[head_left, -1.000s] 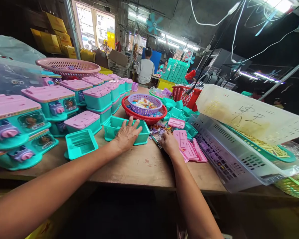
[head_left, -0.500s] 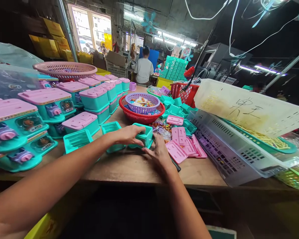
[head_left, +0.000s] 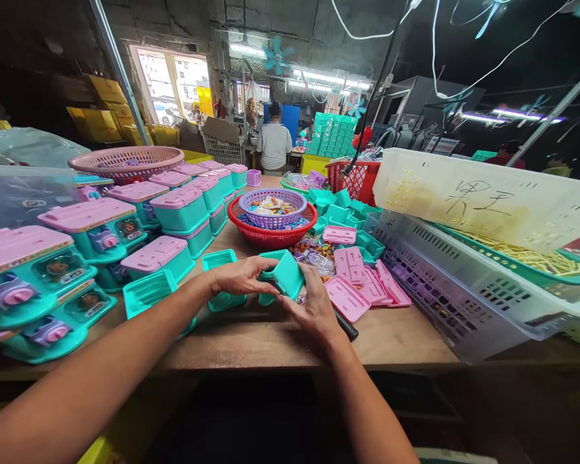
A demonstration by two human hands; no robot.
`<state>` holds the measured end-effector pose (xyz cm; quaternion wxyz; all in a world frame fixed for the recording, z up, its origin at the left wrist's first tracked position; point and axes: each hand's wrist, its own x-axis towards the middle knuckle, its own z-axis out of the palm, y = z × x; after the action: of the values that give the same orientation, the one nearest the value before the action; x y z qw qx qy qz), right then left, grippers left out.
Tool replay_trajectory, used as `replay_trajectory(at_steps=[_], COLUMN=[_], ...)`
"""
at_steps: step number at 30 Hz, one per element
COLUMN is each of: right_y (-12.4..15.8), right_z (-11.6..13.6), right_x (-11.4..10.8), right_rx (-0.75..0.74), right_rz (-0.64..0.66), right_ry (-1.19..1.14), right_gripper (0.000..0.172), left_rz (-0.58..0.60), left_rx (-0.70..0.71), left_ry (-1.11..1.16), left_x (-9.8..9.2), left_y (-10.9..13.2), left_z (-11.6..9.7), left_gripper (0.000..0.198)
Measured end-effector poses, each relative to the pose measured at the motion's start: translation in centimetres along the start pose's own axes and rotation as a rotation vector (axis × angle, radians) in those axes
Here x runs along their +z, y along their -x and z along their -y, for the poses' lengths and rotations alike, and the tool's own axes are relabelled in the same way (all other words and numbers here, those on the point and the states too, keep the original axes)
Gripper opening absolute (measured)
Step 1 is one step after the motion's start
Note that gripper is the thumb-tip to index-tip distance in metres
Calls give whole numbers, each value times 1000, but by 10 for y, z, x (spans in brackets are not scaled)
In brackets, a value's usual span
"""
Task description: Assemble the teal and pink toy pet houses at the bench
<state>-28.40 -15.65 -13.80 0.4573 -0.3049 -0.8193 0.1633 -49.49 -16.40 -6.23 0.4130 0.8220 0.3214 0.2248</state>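
A teal plastic box is tilted between my two hands, just above the wooden table. My left hand grips its left side, fingers on the rim and thumb underneath. On the opposite side my right hand is closed round it, the thumb pointing in toward the left thumb. Beneath the held box a bit of more teal plastic shows, mostly hidden. An open teal box stands left of my left hand, and another open teal box lies further left. Pink lids lie right of my right hand.
Stacked teal boxes with pink lids fill the left side. A purple basket sits in a red basket ahead. A black handle lies near my right wrist. Clear crates stand at right; a person sits beyond.
Both hands have raised the teal box slightly and tipped it over, so its side and base now face differently. The camera view has shifted slightly.
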Motion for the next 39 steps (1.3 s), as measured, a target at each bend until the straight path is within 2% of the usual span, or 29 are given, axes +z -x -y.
replay_trajectory(at_steps=[5,9,11,16,21,26,29,31,34,37,39], right_y=[-3,-1,2,4,3,3,1,-1,-3,-2,0], right_z=[0,11,18,26,22,13,8,7,6,4,2], right_x=[0,4,5,3,-1,-4,-9,-14,-21,-25,-26], right_rx=[7,-26,-65,-110,-184,-191,-107,-25,53,57,36], right_rz=[15,-207,-269,-163,-54,-88,-147,-160,-108,-21,8], right_ry=[2,103,158,253,365,342,226,138,44,-34,1], right_gripper=[62,56,51,44,47,36,34,32,30,29,25], left_rz=[-50,-251,-320,-377,-422,-403,-379,-311,-226,-241,-235], left_rx=[-64,-181,-243,-339,-320,-330,-344,-383,-394,-423,-438], left_ry=[-20,113,194,139,83,76,60,86,107,63,29], left_x=[1,7,10,17,22,23,22,23,25,28,28], left_y=[0,-6,-8,-8,-10,-14,-15,-14,-12,-13,-16], left_z=[1,-6,-10,-16,-15,-16,-17,-17,-18,-15,-12], left_gripper=[28,36,41,51,59,65,57,49,37,28,22])
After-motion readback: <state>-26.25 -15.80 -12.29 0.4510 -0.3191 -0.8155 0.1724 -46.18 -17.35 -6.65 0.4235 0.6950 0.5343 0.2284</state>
